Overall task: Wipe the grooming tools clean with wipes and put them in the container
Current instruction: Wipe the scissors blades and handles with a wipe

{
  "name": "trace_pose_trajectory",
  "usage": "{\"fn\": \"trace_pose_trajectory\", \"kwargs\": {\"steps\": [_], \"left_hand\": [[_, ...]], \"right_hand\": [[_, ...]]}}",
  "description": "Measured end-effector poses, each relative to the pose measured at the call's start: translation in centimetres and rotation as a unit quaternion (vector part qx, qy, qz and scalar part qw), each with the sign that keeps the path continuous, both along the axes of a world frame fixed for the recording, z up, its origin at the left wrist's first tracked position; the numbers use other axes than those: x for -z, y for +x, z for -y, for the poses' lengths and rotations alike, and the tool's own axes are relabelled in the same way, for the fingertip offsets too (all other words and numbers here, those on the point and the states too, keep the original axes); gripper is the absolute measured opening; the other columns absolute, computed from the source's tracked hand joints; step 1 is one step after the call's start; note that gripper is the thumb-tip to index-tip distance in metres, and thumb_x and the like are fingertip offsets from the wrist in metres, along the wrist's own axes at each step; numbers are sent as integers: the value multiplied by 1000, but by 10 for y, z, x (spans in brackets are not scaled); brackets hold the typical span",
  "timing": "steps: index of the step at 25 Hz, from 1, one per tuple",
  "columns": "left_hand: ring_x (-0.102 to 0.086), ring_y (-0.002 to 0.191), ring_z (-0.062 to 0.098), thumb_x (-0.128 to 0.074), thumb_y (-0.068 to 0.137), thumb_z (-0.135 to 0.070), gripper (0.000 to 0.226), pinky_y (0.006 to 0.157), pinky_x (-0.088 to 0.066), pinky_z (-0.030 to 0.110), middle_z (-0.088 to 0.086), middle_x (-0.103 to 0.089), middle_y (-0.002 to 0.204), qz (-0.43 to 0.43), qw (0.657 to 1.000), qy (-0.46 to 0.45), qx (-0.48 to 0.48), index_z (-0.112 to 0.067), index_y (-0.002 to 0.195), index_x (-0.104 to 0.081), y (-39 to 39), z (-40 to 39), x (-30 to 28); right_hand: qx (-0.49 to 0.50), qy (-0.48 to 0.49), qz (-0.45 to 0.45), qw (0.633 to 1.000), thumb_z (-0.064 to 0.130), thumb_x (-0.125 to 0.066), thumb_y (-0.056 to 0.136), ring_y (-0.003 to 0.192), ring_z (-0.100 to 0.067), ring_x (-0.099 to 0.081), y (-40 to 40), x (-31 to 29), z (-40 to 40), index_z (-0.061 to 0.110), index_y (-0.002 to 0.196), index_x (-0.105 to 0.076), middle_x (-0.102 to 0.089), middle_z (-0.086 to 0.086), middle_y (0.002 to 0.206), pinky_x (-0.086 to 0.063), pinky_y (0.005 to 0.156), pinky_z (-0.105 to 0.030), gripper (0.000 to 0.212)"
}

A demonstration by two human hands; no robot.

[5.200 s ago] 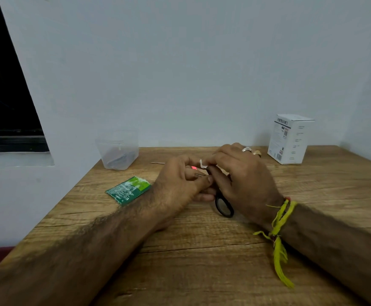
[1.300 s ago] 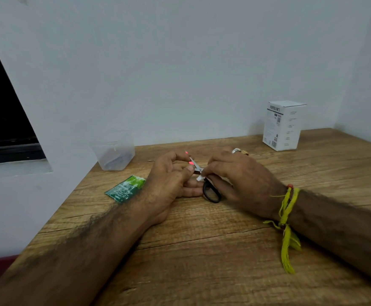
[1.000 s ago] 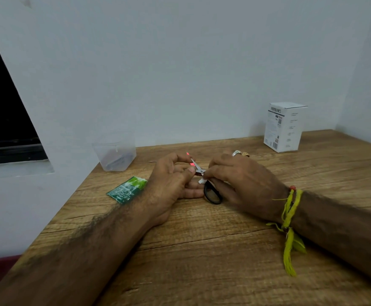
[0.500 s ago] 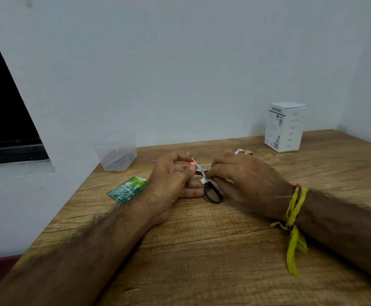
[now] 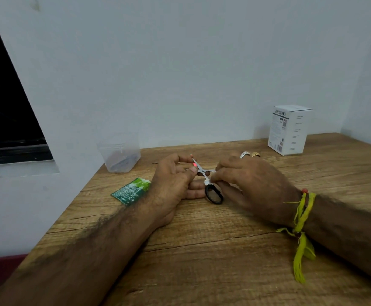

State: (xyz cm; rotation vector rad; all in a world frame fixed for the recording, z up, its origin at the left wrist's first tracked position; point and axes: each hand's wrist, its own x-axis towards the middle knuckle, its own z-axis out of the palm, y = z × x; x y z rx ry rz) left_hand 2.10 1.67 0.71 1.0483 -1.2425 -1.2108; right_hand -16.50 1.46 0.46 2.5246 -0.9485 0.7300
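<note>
Scissors [image 5: 203,173] sit mid-bench, blades spread: left hand [image 5: 172,184] pinches a blade tip, right hand [image 5: 249,184] pinches what seems a white wipe [image 5: 207,182] near the pivot. Wiping is in hand; next, carry them to the clear container [image 5: 120,154] at the bench's far-left corner.

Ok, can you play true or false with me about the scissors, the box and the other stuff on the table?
1. Both hands are on the scissors. True: left hand, right hand.
2. The scissors lie inside the plastic container. False: they are held over the table.
3. The white box stands far right by the wall. True.
4. The green packet sits right of the right hand. False: it lies left of the left hand.
</note>
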Motion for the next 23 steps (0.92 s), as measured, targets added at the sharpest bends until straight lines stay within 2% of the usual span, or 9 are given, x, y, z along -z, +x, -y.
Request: {"fn": "trace_pose_trajectory", "kwargs": {"steps": [5, 7, 11, 15, 21, 23], "left_hand": [[-72, 58, 19, -51, 101, 1, 19, 48, -59, 30, 22, -73, 103, -3, 1000, 0, -4, -2, 120, -53, -1, 1, 1], [-72, 60, 21, -52, 101, 0, 19, 52, -61, 33, 22, -73, 103, 3, 1000, -1, 0, -3, 120, -53, 0, 0, 1], [-71, 58, 20, -52, 101, -1, 20, 49, -59, 30, 19, -74, 99, 1, 1000, 1, -7, -3, 121, -53, 0, 2, 1], [-73, 60, 22, -53, 100, 0, 20, 53, -61, 33, 12, -78, 90, -11, 1000, 9, -3, -5, 119, -55, 1, 1, -1], [-72, 59, 20, -72, 87, 3, 30, 50, -60, 30, 13, -78, 88, -28, 999, 20, -21, 5, 114, -60, 1, 2, 0], [-71, 56, 18, -72, 86, 4, 27, 48, -58, 28, 9, -77, 79, -19, 999, 11, -26, 7, 111, -61, 1, 2, 0]], "right_hand": [[-31, 7, 2, 999, 34, -44, 90, 80, -20, -63, 5, 1, -6, 20, 90, -75, -67, 4, 89, -48, 63, -32, 34], [-20, -5, 1, 1000, 32, -45, 90, 80, -21, -63, 5, 1, -5, 20, 91, -74, -67, 4, 91, -49, 63, -34, 32], [-29, 1, 0, 1000, 30, -47, 89, 82, -24, -65, 7, 2, -3, 19, 92, -74, -67, 1, 93, -51, 64, -36, 29], [-30, 18, 20, 999, 27, -55, 90, 83, -23, -65, 3, 4, -1, 20, 98, -74, -67, 3, 95, -54, 66, -39, 22], [-53, 19, 46, 997, 20, -63, 89, 88, -20, -65, 5, 7, 3, 18, 99, -74, -67, 4, 101, -54, 70, -41, 15], [-58, 16, 43, 997, 22, -60, 89, 87, -20, -65, 7, 6, 1, 18, 97, -74, -67, 4, 100, -54, 70, -39, 17]]}}
